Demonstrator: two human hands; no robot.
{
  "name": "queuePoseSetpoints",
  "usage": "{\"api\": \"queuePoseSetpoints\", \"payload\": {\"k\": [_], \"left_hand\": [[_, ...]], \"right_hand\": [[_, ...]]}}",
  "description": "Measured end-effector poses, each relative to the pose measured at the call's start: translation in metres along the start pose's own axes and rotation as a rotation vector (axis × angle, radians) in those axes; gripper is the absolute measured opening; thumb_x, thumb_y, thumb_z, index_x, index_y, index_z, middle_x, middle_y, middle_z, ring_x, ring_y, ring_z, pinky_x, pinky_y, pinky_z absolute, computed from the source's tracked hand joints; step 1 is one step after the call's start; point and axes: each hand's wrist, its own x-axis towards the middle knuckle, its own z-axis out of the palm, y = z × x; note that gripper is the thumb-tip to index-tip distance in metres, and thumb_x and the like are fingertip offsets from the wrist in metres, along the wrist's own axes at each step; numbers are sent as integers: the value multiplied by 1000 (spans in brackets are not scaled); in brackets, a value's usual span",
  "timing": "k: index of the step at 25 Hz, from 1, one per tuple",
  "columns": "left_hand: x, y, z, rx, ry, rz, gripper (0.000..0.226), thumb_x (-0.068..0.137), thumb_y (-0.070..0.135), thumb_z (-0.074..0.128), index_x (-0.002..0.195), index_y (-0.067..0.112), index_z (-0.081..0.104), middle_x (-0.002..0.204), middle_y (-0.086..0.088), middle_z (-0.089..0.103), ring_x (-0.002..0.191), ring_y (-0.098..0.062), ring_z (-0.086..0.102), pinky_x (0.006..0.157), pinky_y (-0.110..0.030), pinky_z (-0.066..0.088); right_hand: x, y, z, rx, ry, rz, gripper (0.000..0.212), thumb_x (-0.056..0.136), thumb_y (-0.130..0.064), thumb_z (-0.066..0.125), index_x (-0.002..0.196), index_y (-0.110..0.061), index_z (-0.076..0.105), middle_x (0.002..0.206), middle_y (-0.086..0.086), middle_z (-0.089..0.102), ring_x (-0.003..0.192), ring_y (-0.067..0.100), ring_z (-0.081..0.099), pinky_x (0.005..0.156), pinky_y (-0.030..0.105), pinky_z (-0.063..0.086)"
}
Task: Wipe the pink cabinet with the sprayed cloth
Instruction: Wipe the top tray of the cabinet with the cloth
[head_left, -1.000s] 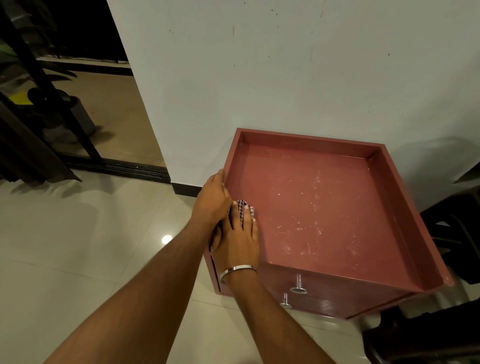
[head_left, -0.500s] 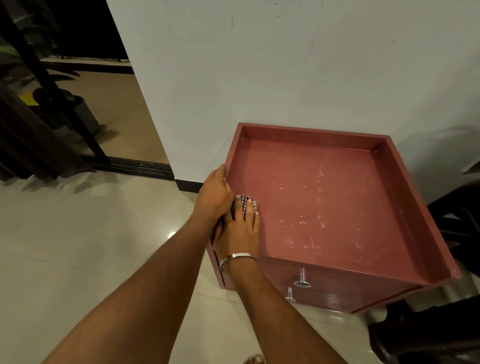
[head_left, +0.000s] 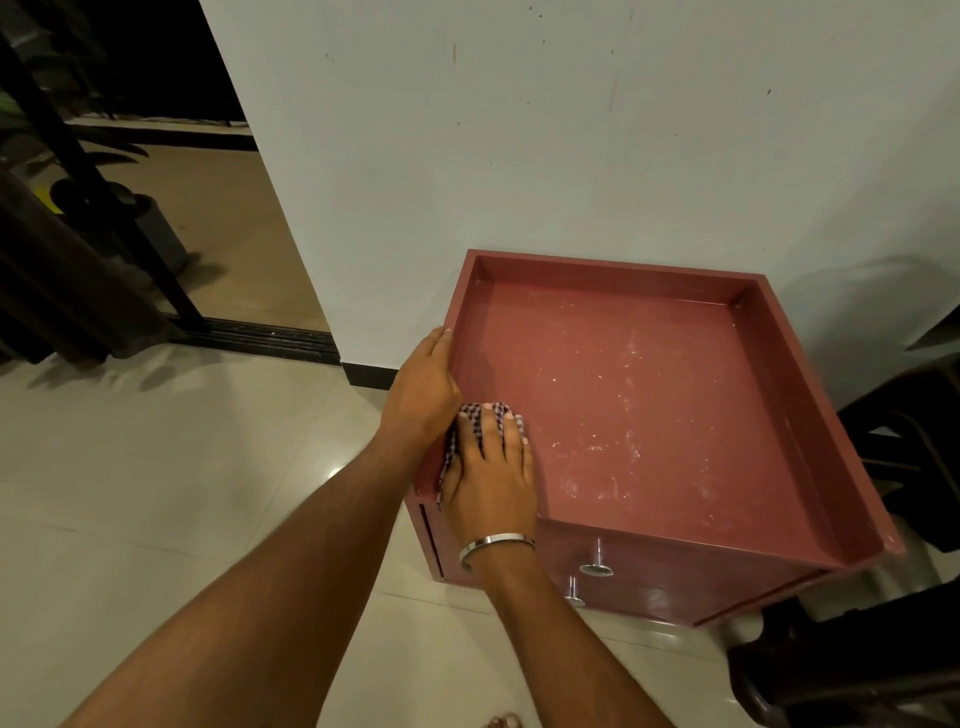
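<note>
Cabinet: the pink cabinet (head_left: 649, 395) stands on the floor (head_left: 156, 493) against the white wall (head_left: 571, 130). Its top is like a tray with a low rim.
Cloth: the checked cloth (head_left: 470, 415) lies flat on the top, in the near left corner, right beside the left rim.
Right hand: the right hand (head_left: 491, 467) lies on the cloth with fingers straight and spread, pressing it down. It does not grab the cloth. A silver bangle (head_left: 496, 545) sits on that wrist.
Left hand: the left hand (head_left: 423, 389) rests on the left rim, fingers laid along it. It looks like it keeps the cabinet steady. It holds nothing.
Dirt: lots of white specks and smears (head_left: 623, 415) show in the middle and toward the right. That part looks not wiped yet.
Step now: I think the wiping is just starting from the corner.
How to do it well: press flat, slide the cloth in long rows across to the far rim, and go into the corners. Keep the left hand holding the rim so the cabinet does not slip.
Knobs: two metal knobs (head_left: 596, 566) stick out in front, below the top.
</note>
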Motion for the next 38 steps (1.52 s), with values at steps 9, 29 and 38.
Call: {"api": "queuePoseSetpoints", "payload": {"k": [9, 29, 38], "left_hand": [[5, -2, 2, -5, -14, 39, 60, 94, -1, 36, 151, 13, 25, 158, -4, 23, 146, -19, 22, 118, -37, 24], [19, -11, 9, 240, -155, 197, 62, 101, 30, 31, 153, 9, 4, 162, -6, -2, 149, -17, -5, 121, -33, 4], [21, -9, 11, 149, -123, 153, 62, 100, 30, 31, 153, 9, 7, 162, -5, 1, 149, -16, -1, 121, -31, 4]], "right_hand": [[1, -25, 8, 0, 29, 70, 57, 95, -40, 32, 148, -20, 27, 155, 8, 28, 145, 34, 18, 118, 49, 13], [6, 13, -3, -48, 136, 71, 52, 88, -34, 33, 138, -23, 47, 146, 4, 45, 139, 29, 35, 114, 45, 24], [15, 14, -3, -59, 130, 122, 56, 89, -34, 28, 142, -22, 41, 151, 5, 37, 143, 31, 26, 118, 45, 18]]}}
